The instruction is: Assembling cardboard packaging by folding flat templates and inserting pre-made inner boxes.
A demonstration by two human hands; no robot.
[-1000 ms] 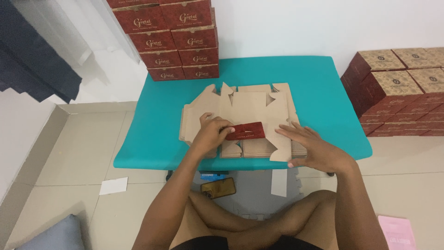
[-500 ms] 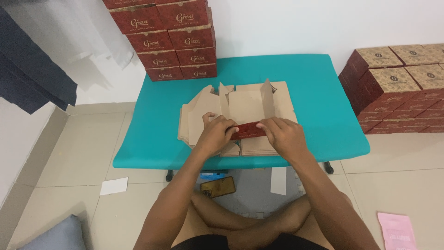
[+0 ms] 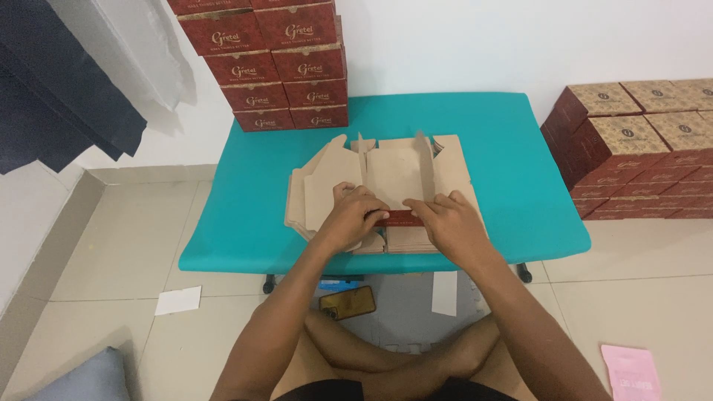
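1. Table [image 3: 512, 160]: teal, padded-looking top w/ rounded corners.
2. Red box stacks at back wall [image 3: 278, 63] & right [image 3: 639, 148]; phone [image 3: 347, 302] on floor below.
3. Flat kraft cardboard blanks [image 3: 397, 174], notched flaps, lay mid-table.
4. Left hand [image 3: 355, 215] & right hand [image 3: 449, 223] both had grip closed on red flap [image 3: 401, 217] at blank's near edge, fingers pressing it.

- The flat cardboard [image 3: 397, 174] under my hands is plain brown, with a dark red strip [image 3: 401, 217] showing between my fingers.
- The table [image 3: 512, 160] is solid teal.
- The stacked boxes [image 3: 278, 63] at the far edge are dark red with tan tops and pale lettering.
- The boxes [image 3: 639, 145] at my right are dark red, their lids tan with a fine pattern.
- The floor tiles [image 3: 126, 252] are beige.
- A pink packet [image 3: 631, 371] lies on the floor.
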